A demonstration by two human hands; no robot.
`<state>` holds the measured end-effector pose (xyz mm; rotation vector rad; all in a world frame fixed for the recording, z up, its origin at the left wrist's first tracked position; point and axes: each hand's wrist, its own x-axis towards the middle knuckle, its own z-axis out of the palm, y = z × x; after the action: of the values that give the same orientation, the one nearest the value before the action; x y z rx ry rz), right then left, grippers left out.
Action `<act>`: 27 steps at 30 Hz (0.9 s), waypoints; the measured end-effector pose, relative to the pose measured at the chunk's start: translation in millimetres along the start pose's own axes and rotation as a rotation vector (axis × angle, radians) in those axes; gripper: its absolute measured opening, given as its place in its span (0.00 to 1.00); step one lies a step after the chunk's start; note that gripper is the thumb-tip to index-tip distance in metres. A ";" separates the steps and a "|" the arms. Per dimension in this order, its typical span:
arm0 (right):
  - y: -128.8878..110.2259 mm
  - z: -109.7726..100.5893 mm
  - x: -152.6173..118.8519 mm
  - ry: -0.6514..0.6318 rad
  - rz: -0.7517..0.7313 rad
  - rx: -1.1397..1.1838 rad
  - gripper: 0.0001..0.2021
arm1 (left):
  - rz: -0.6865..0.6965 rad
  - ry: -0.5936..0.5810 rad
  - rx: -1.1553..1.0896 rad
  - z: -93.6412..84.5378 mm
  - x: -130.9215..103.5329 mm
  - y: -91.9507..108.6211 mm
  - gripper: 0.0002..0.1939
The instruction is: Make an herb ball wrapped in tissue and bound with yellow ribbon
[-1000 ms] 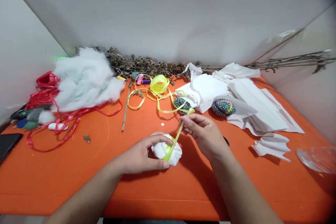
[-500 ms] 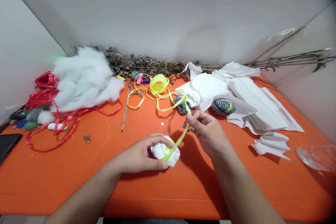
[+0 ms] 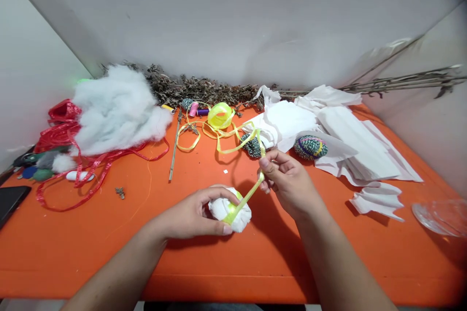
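My left hand grips a round white bundle near the front middle of the table, thumb at its front and fingers over its top. A yellow ribbon lies across the bundle and runs up to the right. My right hand pinches that ribbon between thumb and forefinger, above and to the right of the bundle. Beyond, the ribbon loops loosely back to a yellow roll. Just behind my right hand lies a dark green and white yarn ball.
White fluff and red ribbon lie at the left on the orange table. White sheets and a wrapped yarn ball are at the right, near a clear plastic container. Dried plants line the wall.
The ribbon between my hands looks straighter and narrower, and its lower part sits slightly differently on the bundle. My right hand has shifted very slightly; my left hand is nearly still.
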<state>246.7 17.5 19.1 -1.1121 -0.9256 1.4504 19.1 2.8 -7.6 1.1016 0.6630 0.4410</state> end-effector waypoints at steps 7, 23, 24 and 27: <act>-2.3 0.1 0.8 -0.075 0.143 0.139 0.17 | -0.039 0.025 -0.059 5.4 -2.1 1.2 0.38; 6.9 11.4 -0.5 -0.165 0.174 0.088 0.23 | -0.052 -0.046 -0.207 15.5 2.1 -9.0 0.33; 7.7 12.2 0.0 -0.162 0.181 0.097 0.24 | -0.041 -0.040 -0.209 15.9 2.2 -8.9 0.32; 9.5 15.1 1.1 -0.130 0.205 0.139 0.25 | -0.025 -0.030 -0.200 16.1 2.5 -9.0 0.30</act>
<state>229.5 17.4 13.9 -1.0425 -0.8037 1.7446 32.0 -9.9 -11.8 0.9087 0.5918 0.4582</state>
